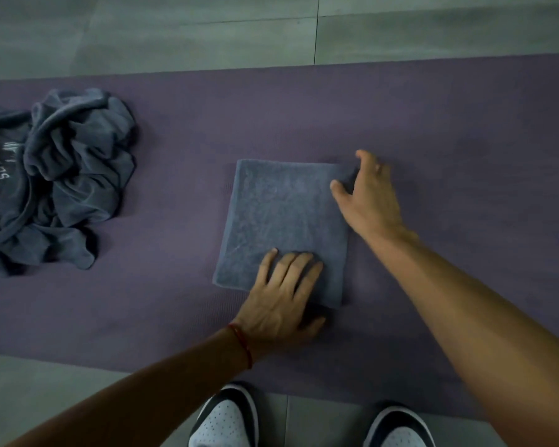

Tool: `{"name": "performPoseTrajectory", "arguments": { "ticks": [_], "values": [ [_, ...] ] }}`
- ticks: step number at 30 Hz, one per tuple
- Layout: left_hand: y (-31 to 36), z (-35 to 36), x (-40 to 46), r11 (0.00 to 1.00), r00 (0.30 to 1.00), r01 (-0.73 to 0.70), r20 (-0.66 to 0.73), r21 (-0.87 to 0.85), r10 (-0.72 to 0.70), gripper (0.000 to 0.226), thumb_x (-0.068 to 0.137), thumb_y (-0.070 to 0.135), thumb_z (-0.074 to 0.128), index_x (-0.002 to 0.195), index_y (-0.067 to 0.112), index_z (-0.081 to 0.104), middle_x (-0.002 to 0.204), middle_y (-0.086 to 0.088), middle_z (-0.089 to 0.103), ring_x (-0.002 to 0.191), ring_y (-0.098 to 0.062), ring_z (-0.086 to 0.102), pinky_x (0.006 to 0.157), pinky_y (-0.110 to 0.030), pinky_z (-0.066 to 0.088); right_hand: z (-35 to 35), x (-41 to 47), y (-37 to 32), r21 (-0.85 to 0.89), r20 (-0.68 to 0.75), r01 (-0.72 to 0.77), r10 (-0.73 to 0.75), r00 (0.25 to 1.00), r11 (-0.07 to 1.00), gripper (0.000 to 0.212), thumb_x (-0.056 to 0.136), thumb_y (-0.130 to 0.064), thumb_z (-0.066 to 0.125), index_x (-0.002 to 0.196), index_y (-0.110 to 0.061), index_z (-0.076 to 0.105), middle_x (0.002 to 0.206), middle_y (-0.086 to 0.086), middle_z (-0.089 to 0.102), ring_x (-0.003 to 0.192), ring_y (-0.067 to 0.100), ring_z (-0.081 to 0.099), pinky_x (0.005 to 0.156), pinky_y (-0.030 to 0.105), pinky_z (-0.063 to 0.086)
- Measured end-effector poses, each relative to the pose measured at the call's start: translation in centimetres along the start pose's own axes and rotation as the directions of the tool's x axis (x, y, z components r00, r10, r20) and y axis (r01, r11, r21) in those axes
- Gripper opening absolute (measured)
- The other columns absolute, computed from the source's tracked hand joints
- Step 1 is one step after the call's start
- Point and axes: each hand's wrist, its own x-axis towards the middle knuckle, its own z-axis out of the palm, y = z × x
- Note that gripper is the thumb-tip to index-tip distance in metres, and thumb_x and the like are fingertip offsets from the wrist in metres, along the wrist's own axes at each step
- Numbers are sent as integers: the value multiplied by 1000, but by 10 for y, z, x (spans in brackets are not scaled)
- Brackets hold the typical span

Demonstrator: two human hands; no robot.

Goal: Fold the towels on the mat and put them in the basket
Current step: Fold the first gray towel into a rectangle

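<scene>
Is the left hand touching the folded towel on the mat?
Touching. The head view shows the left hand lying flat with its fingers straight on the near edge of the folded towel, no gap between them.

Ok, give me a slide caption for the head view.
Left hand presses a folded grey-blue towel on the purple mat; right hand touches its far corner.

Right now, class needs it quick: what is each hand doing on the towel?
Left hand: open, fingers flat, pressing the near edge of the folded towel.
Right hand: open, fingers spread at the towel's far right corner, holding nothing.
</scene>
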Motion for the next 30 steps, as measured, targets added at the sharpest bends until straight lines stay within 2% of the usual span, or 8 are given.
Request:
{"name": "performPoseTrajectory", "arguments": {
  "ticks": [4, 7, 11, 16, 21, 24, 26, 30],
  "values": [
    [10, 2, 16, 996, 998, 54, 16, 70, -55, 79, 81, 62, 57, 143, 15, 47, 134, -16, 53, 122, -36, 50, 103, -65, 34, -4, 18, -1, 299, 117, -268, 244, 963, 916, 58, 87, -25, 72, 138, -29, 45, 126, 3, 56, 92, 14, 58, 78, 24, 47],
    [9, 3, 22, 992, 1000, 24, 14, 123, -26, 72, 78, 53, 64, 142, 23, 47, 131, -15, 54, 118, -37, 53, 99, -66, 38, -2, 24, 8, 430, 139, -387, 363, 921, 816, 42, 79, -19, 79, 115, -28, 60, 111, -2, 65, 89, 12, 65, 80, 35, 60],
    [22, -1, 20, 984, 999, 5, -43, 180, 3, 46, 94, 28, 43, 140, 32, 45, 127, -21, 56, 114, -42, 56, 93, -67, 42, -8, 23, 9, 307, 158, -336, 301, 941, 890, 33, 80, -26, 76, 108, -28, 59, 100, -7, 64, 90, 15, 65, 80, 36, 59],
    [25, -12, 32, 988, 997, 14, -71, 155, -3, 31, 93, 22, 46, 119, 33, 58, 115, -18, 59, 96, -39, 61, 82, -60, 51, -16, 19, 4, 235, 148, -208, 176, 973, 950, 29, 85, -17, 64, 108, -28, 51, 86, -6, 57, 68, 12, 56, 55, 26, 43],
    [23, -29, 20, 993, 972, -47, -222, 104, 69, 31, 100, 9, 33, 105, 23, 60, 104, -14, 64, 78, -33, 62, 76, -49, 56, -25, 6, 11, 234, 219, -185, 133, 966, 955, 33, 85, -14, 58, 108, -37, 57, 95, -8, 62, 78, 13, 58, 63, 25, 44],
    [22, -32, 5, 990, 968, -111, -218, 86, 128, 27, 92, 4, 42, 104, 20, 59, 112, -14, 63, 90, -34, 64, 92, -53, 50, -35, -23, 28, 296, 173, -254, 209, 962, 921, 35, 81, -14, 61, 108, -36, 58, 104, -11, 63, 93, 16, 61, 74, 28, 50],
    [23, -31, -10, 976, 960, -200, -183, 84, 213, 33, 81, 3, 56, 109, 20, 56, 119, -15, 61, 103, -35, 63, 100, -55, 46, -46, -53, 48, 363, 143, -339, 307, 941, 868, 36, 75, -21, 64, 102, -43, 56, 104, -11, 66, 93, 21, 66, 82, 42, 58],
    [34, -35, -36, 953, 928, -294, -216, 74, 303, 28, 88, 7, 59, 112, 22, 57, 125, -5, 62, 119, -33, 57, 106, -61, 36, -78, -136, 72, 331, 127, -430, 412, 902, 840, 39, 81, -18, 63, 102, -48, 49, 100, -1, 67, 87, 28, 67, 79, 46, 58]
  ]
}}
